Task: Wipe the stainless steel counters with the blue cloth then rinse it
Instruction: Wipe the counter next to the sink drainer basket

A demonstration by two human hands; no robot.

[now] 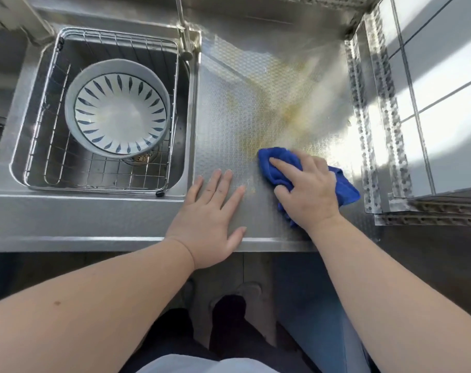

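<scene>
The blue cloth (347,184) lies bunched on the textured stainless steel counter (229,130), near its front right. My right hand (307,189) lies on top of the cloth and presses it down, the forefinger stretched out over its left fold. My left hand (212,211) rests flat on the counter to the left of the cloth, fingers spread and straight, holding nothing. A yellowish smear (288,103) runs across the counter behind the cloth, toward the back right corner.
Left of the counter is a sink (187,125) with a wire basket (51,146) holding a white bowl with blue dashes (118,111). A tap (184,30) stands at the sink's back right. A tiled wall (430,76) and patterned steel trim close the right side.
</scene>
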